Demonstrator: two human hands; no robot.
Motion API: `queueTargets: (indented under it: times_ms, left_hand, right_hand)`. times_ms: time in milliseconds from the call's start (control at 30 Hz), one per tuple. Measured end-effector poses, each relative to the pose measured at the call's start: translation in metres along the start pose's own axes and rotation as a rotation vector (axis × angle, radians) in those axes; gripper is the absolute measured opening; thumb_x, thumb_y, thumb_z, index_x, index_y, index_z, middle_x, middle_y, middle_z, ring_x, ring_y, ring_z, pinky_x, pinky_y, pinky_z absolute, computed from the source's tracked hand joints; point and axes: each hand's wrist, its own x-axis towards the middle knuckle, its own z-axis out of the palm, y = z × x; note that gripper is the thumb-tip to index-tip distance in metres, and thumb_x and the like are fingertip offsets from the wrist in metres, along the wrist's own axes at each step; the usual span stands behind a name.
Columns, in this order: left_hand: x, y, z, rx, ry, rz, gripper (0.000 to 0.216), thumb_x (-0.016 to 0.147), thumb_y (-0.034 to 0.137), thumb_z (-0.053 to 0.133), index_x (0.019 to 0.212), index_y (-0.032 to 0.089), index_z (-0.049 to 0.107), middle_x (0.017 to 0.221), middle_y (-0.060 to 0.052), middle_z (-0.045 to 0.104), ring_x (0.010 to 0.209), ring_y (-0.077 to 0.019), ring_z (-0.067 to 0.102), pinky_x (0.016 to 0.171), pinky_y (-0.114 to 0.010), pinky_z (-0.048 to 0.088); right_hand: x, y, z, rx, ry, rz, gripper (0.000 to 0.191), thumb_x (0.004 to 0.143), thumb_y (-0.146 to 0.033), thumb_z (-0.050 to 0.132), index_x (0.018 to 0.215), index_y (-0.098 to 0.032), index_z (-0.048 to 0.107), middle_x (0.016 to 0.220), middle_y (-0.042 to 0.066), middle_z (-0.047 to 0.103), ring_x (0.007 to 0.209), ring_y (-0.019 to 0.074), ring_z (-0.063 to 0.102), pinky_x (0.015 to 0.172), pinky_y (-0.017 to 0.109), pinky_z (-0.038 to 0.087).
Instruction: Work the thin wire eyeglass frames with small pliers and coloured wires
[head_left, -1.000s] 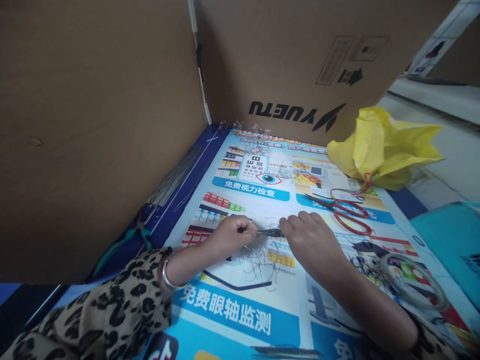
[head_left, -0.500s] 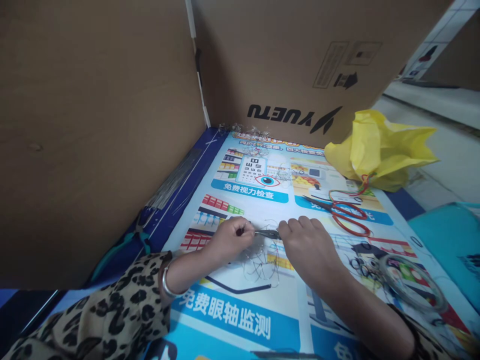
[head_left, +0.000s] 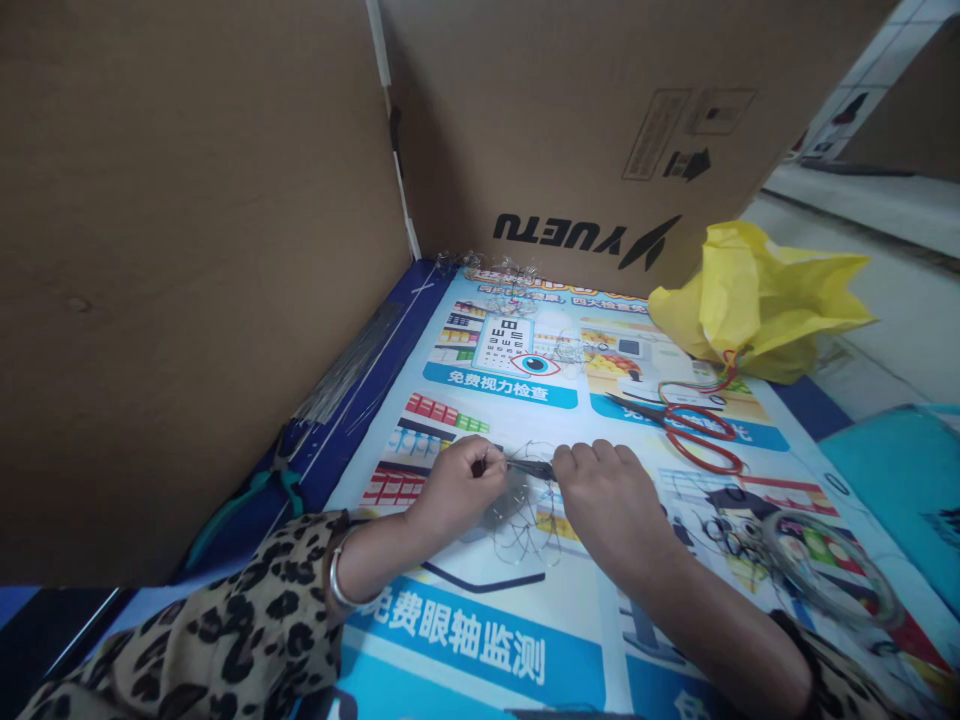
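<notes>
Both hands work a fine wire tangle at the centre of the poster-covered bench.

From my remote view, left to right: teal-handled pliers (head_left: 251,493) lie by the cardboard wall (head_left: 187,250). The left hand (head_left: 454,488) has its grip pressed together, pinching one end of the wire tangle (head_left: 525,515). The right hand (head_left: 611,490) has its grip closed on a small dark tool (head_left: 534,466) whose tip meets the left fingers. Red scissors (head_left: 694,430) and a yellow bag (head_left: 757,295) lie further right.
</notes>
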Motion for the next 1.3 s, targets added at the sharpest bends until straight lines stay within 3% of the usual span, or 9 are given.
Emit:
queueTargets:
  times_ms: [933,1067,1300]
  left_hand:
    - [0.001,-0.005,-0.002,0.034,-0.051,0.032,0.011,0.066,0.011,0.045,0.056,0.016,0.045,0.059,0.003,0.045,0.059,-0.0098,0.042,0.058,-0.022,0.034]
    - [0.002,-0.003,-0.003,-0.009,-0.097,0.003,0.009,0.067,0.012,0.046,0.058,0.016,0.048,0.059,0.003,0.047,0.059,-0.0093,0.043,0.057,-0.021,0.034]
    - [0.005,-0.002,-0.009,-0.014,-0.106,-0.030,0.009,0.067,0.016,0.048,0.058,0.016,0.048,0.059,0.003,0.047,0.056,-0.0088,0.042,0.054,-0.020,0.034]
  right_hand:
    - [0.001,0.005,0.007,0.098,-0.018,-0.056,0.013,0.073,-0.005,0.052,0.075,-0.015,0.061,0.068,0.007,0.062,0.066,0.0204,0.052,0.060,0.032,0.022]
    - [0.000,0.019,0.007,0.141,0.020,-0.086,0.016,0.076,-0.007,0.050,0.076,-0.017,0.061,0.070,0.005,0.061,0.071,0.0195,0.050,0.065,0.031,0.022]
    - [0.002,0.054,0.004,0.126,-0.069,-0.031,0.020,0.075,-0.008,0.049,0.079,-0.018,0.065,0.075,0.005,0.063,0.074,0.0187,0.047,0.064,0.030,0.020]
